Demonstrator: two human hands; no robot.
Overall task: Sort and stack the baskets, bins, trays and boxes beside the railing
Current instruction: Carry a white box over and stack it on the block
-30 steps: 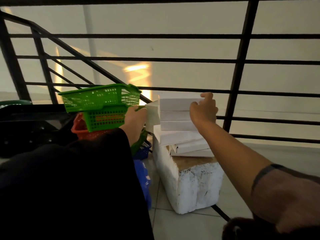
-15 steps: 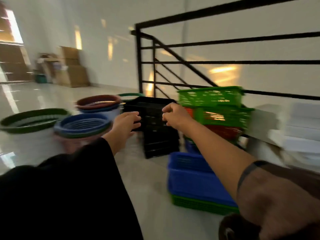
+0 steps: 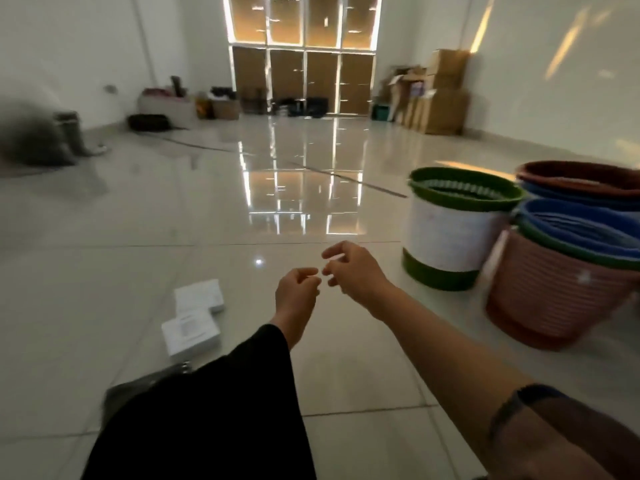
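Note:
Both my hands hang in the air over the tiled floor, holding nothing. My left hand (image 3: 298,285) has loosely curled fingers, and my right hand (image 3: 349,270) is beside it with relaxed, slightly bent fingers. Two flat white boxes (image 3: 194,317) lie on the floor to the left of my left arm. At the right stand round baskets: a white one with green rim (image 3: 450,233), a pink one (image 3: 550,292) with blue and green baskets nested inside, and a brown-rimmed stack (image 3: 581,178) behind. The railing and its stacks are out of view.
A grey flat object (image 3: 138,386) lies by my left sleeve. Cardboard boxes (image 3: 436,95) are piled at the far right wall, clutter lines the far window wall, and a dark blurred shape (image 3: 38,140) sits at the left. Glossy tiles (image 3: 294,188) stretch ahead.
My view has swung left, away from the railing, the white box stack and the green baskets, toward the open room. Both hands left the boxes and now hang free over the floor.

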